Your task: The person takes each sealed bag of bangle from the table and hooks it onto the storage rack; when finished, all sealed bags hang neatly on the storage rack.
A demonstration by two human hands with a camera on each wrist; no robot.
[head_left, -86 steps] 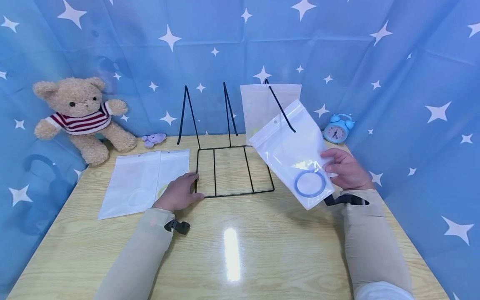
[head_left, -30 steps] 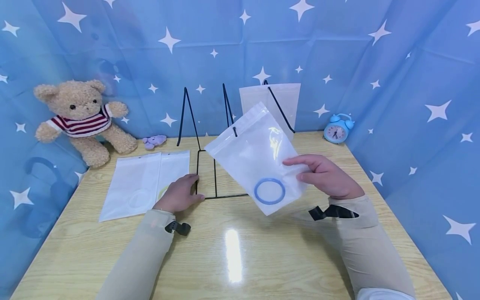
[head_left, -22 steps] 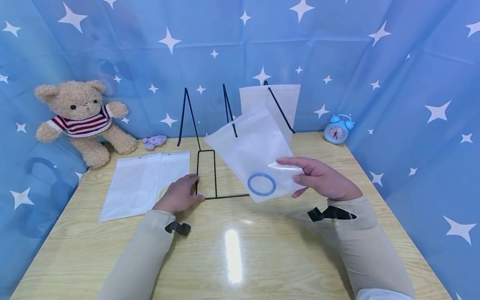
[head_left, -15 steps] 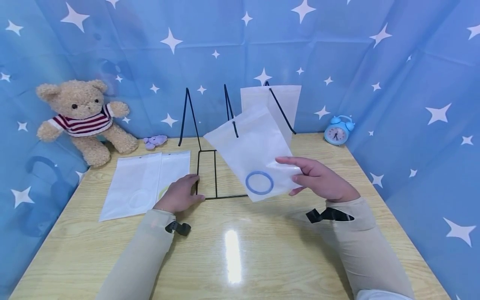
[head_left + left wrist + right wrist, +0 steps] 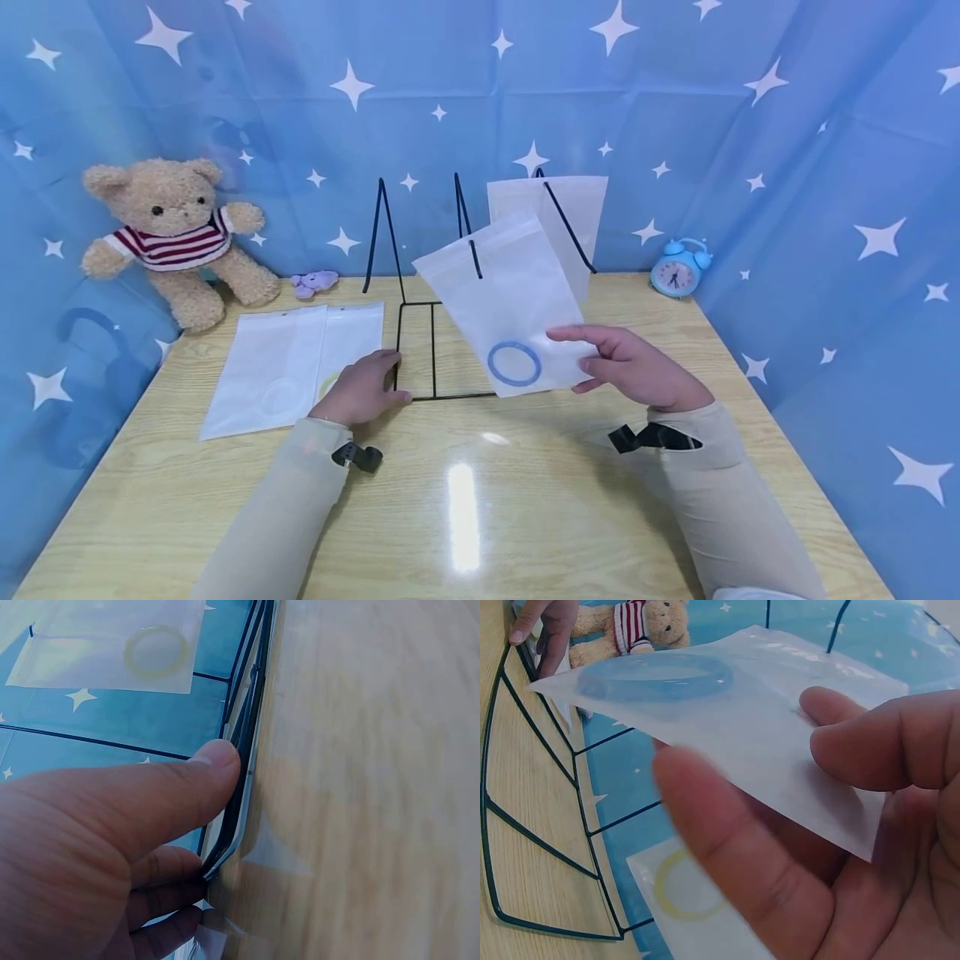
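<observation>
A white zip bag (image 5: 498, 283) with a blue ring (image 5: 514, 363) in it hangs tilted, its hole on the middle hook of a black wire rack (image 5: 433, 354). My right hand (image 5: 637, 367) holds the bag's lower right edge between thumb and fingers; in the right wrist view, the bag (image 5: 780, 727) passes between the fingers. Low on the left, my left hand (image 5: 362, 387) grips the rack's base at its front left corner. In the left wrist view, the thumb of the left hand (image 5: 97, 825) lies against the base rod. Another white bag (image 5: 592, 208) hangs on the right hook.
Two flat white bags lie left of the rack, one (image 5: 273, 358) with a pale ring, the other (image 5: 352, 329) with a yellow ring. A teddy bear (image 5: 176, 242), a small purple toy (image 5: 313, 283) and a blue alarm clock (image 5: 677, 271) stand along the star-patterned curtain.
My right hand brought the blue-ring bag left from the right hook's front to the middle hook, which now passes through its hole. The left hand stays at the rack's base.
</observation>
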